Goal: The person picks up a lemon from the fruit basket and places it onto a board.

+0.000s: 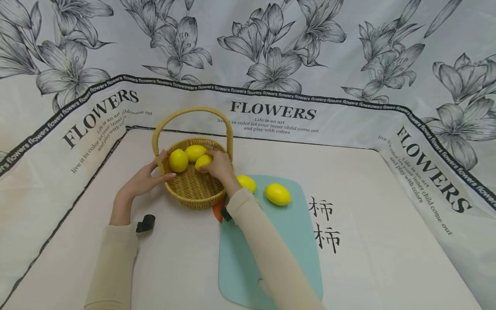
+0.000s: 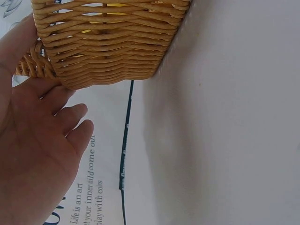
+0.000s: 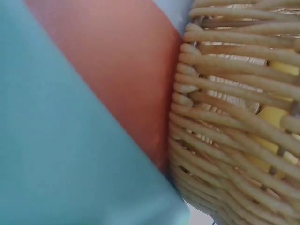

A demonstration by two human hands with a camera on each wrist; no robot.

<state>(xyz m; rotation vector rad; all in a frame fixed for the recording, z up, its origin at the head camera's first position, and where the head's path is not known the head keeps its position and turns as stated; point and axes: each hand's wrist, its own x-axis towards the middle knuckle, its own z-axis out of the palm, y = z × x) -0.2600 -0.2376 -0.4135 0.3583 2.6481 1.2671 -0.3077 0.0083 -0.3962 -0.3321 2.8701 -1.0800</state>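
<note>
- Right fingers (image 1: 215, 157) pinch a lemon (image 1: 203, 162) in the wicker basket (image 1: 199, 200); left fingers (image 1: 168, 177) grip its left side.
- Pale surface (image 1: 379, 206), flower-printed cloth (image 1: 273, 64) at far side.
- Right sleeve (image 1: 267, 245) partly hides the blue board (image 1: 298, 245).

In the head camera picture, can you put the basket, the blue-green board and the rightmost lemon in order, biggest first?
1. Blue-green board, even partly covered by a sleeve
2. Basket, handle included
3. Rightmost lemon, easily the smallest

Near the desk's (image 1: 360, 172) far left corner, we are gripping a basket (image 1: 198, 201) with our left hand (image 1: 143, 181), our right hand (image 1: 223, 168) pinching a lemon (image 1: 203, 162) inside; other lemons (image 1: 277, 194) are lying near a board's (image 1: 304, 245) far edge.
</note>
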